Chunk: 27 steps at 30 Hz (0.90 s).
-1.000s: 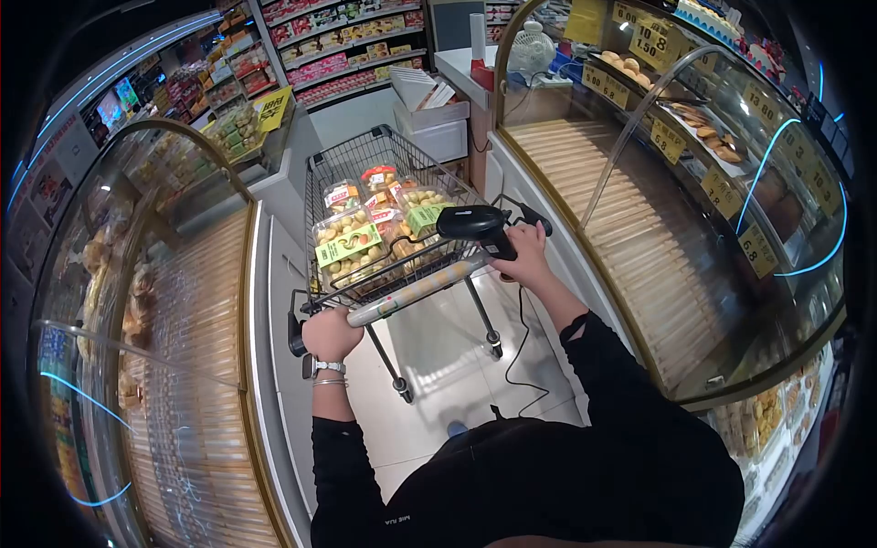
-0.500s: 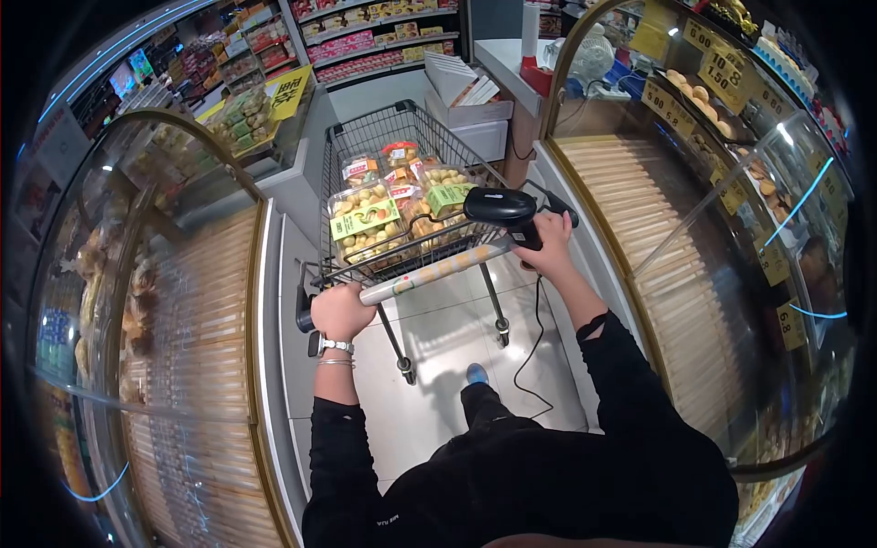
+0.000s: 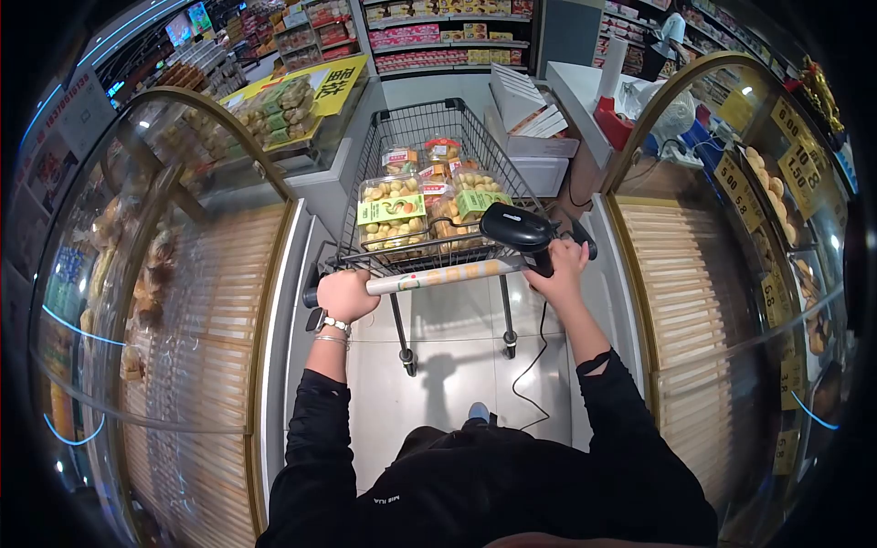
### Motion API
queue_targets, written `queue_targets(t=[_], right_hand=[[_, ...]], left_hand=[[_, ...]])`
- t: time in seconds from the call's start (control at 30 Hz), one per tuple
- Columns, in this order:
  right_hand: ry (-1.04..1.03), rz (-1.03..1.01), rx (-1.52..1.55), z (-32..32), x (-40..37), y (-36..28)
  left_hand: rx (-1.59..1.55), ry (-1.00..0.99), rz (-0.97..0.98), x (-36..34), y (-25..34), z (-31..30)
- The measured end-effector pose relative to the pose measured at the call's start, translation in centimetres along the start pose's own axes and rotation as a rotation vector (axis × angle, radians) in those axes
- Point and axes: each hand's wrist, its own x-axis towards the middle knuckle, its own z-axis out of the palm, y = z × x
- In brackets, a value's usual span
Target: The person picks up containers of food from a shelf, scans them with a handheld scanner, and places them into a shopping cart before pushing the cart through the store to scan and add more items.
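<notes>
My left hand [image 3: 347, 294], with a watch on its wrist, is closed round the left end of the shopping cart's handle [image 3: 448, 274]. At the handle's right end, my right hand [image 3: 561, 270] is wrapped round the grip of a black barcode scanner [image 3: 514, 226]. Its palm and part of its fingers are hidden. From the scanner a thin black cord [image 3: 539, 365] hangs down to the floor. Inside the wire shopping cart [image 3: 416, 108] lie several clear packs of small round yellowish food, including a green-labelled pack [image 3: 391, 233] and a red-labelled pack [image 3: 443, 149].
Glass-sided display cases with slatted shelves flank the aisle, one on the left [image 3: 228, 301] and one on the right [image 3: 671, 292]. Beyond the cart stand stacked white boxes [image 3: 530, 105], a counter [image 3: 585, 82] and stocked shelves [image 3: 448, 36]. Another person [image 3: 667, 41] is at the far right.
The view has turned, so the cart and both hands now appear more level. Another person has come into view at the back right. Both hands keep their hold.
</notes>
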Motion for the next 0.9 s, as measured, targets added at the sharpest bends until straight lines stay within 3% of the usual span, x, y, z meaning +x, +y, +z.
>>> queue_targets(t=[0.37, 0.67, 0.77, 0.9], right_hand=[[-0.012, -0.092, -0.066, 6.1, 9.9, 0.7], [-0.045, -0.012, -0.09, 11.6, 15.7, -0.3], [-0.064, 0.076, -0.057, 12.7, 17.4, -0.6], [-0.15, 0.114, -0.054, 14.0, 20.5, -1.0]], left_hand=[[-0.025, 0.02, 0.043, 11.2, -4.6, 1.5], [-0.098, -0.113, 0.101, 18.9, -10.3, 2.5], [-0.119, -0.035, 0.156, 21.1, -11.7, 3.2], [-0.133, -0.073, 0.145, 23.7, -13.3, 3.6]])
